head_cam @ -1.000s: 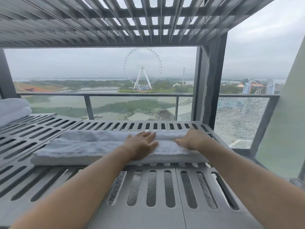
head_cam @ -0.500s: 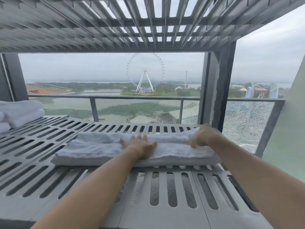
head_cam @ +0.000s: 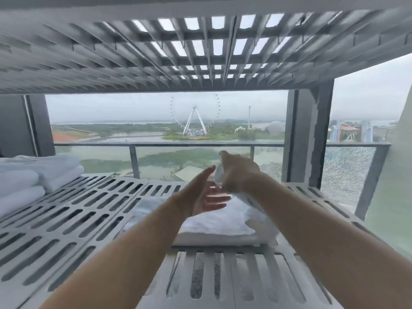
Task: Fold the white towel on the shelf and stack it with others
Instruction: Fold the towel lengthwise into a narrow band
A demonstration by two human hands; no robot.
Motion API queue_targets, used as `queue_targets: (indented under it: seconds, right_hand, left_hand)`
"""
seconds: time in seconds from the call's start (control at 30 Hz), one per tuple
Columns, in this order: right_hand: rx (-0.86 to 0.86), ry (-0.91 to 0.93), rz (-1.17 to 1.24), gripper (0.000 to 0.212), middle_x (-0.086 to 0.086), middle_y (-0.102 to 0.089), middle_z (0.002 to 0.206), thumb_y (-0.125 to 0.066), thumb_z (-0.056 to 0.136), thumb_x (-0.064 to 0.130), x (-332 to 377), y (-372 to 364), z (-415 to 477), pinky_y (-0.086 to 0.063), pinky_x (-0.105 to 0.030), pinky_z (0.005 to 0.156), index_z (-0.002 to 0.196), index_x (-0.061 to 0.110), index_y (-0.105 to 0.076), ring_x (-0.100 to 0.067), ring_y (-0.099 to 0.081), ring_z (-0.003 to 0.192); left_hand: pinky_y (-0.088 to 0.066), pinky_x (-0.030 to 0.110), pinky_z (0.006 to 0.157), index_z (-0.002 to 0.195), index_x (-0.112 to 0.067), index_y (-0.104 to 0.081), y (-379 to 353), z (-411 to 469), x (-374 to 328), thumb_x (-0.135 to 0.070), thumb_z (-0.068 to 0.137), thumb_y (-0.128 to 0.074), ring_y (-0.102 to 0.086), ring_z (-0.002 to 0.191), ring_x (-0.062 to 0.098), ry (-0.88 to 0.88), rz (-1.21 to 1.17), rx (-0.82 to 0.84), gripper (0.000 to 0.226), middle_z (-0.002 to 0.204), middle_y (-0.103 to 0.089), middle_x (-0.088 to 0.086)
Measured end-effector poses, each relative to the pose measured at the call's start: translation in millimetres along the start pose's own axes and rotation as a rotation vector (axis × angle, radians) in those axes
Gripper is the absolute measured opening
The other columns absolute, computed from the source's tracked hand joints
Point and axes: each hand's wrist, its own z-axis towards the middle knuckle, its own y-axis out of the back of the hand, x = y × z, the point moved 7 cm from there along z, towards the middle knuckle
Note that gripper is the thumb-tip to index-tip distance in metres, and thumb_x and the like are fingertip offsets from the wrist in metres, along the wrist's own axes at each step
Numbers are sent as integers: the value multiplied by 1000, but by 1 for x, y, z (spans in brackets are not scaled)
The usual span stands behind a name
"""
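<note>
Right hand [head_cam: 237, 172] pinches a lifted towel [head_cam: 220, 221] end, left hand [head_cam: 208, 194] open beside it, seemingly empty; stack [head_cam: 33, 175] far left on shelf [head_cam: 73, 210].

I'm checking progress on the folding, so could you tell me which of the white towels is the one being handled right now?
The towel in the shelf's middle, with one end lifted by the right hand. The folded towels at far left lie stacked and untouched.
</note>
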Motion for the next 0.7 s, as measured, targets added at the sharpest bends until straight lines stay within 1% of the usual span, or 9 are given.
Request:
queue_targets:
  seconds: [0.13, 0.2, 0.27, 0.33, 0.4, 0.5, 0.57, 0.63, 0.7]
  right_hand:
    - [133, 68, 225, 101, -10, -60, 117, -78, 66, 17, 7, -4, -4, -52, -34, 84, 146, 19, -15, -24, -59, 99]
    - [143, 63, 439, 90, -9, -62, 115, -79, 69, 22, -2, 6, -8, -50, -22, 73, 142, 17, -26, -19, -60, 92]
    - [42, 15, 554, 60, -8, -63, 116, -68, 80, 22, -22, 19, -7, -49, -21, 70, 134, 15, -42, -18, -62, 89]
    - [-50, -63, 513, 37, -8, -62, 118, -51, 86, 13, -48, 24, -8, -51, -30, 80, 124, 15, -52, -21, -62, 95]
    - [8, -135, 474, 38, -9, -59, 121, -40, 85, 6, -70, 13, -15, -49, -33, 88, 119, 13, -56, -24, -58, 103]
    - [217, -152, 407, 42, -10, -57, 126, -39, 82, 1, -87, -20, -32, -45, -32, 93, 120, 9, -55, -22, -53, 110]
    - [247, -122, 391, 47, -4, -57, 127, -45, 79, 7, -90, -34, -41, -45, -29, 89, 125, 14, -54, -17, -53, 109]
    - [245, -118, 479, 53, -2, -55, 128, -51, 78, 14, -88, -44, -46, -47, -26, 83, 130, 22, -50, -15, -53, 110]
    - [244, -87, 527, 58, -2, -53, 131, -54, 76, 21, -82, -49, -46, -46, -25, 81, 133, 26, -45, -14, -52, 112]
  left_hand:
    - [-58, 31, 67, 105, -8, -57, 4, 4, 11, -33, 83, -65, -69, 82, 23, 30, -104, -3, 34, 104, -63, 15]
    - [-55, 23, 56, 102, -6, -60, 6, 10, 16, -12, 80, -65, -70, 67, 18, 13, -79, -26, 23, 91, -67, 11]
    - [-52, 21, 51, 92, -5, -64, 9, 16, 19, -3, 77, -63, -69, 59, 16, -8, -88, -56, 16, 77, -71, 8]
    - [-52, 21, 48, 84, -6, -67, 12, 20, 14, -3, 77, -63, -69, 56, 16, -45, -136, -85, 8, 67, -72, 5]
    - [-51, 21, 45, 81, -7, -67, 18, 23, 8, -5, 82, -60, -68, 52, 15, -75, -146, -132, 7, 62, -71, 3]
    - [-50, 22, 43, 85, -6, -66, 26, 23, 6, -8, 87, -57, -67, 49, 16, -79, -139, -207, 10, 61, -70, 4]
    - [-51, 26, 44, 101, -4, -63, 28, 22, 11, -11, 89, -51, -68, 58, 21, -27, -132, -231, 18, 74, -70, 8]
    - [-56, 34, 52, 113, -4, -58, 19, 20, 18, -24, 89, -50, -67, 75, 30, 93, -186, -100, 32, 93, -68, 15]
    - [-58, 42, 68, 113, -4, -59, 7, 13, 18, -35, 82, -63, -67, 84, 34, 175, -247, 91, 45, 101, -67, 21]
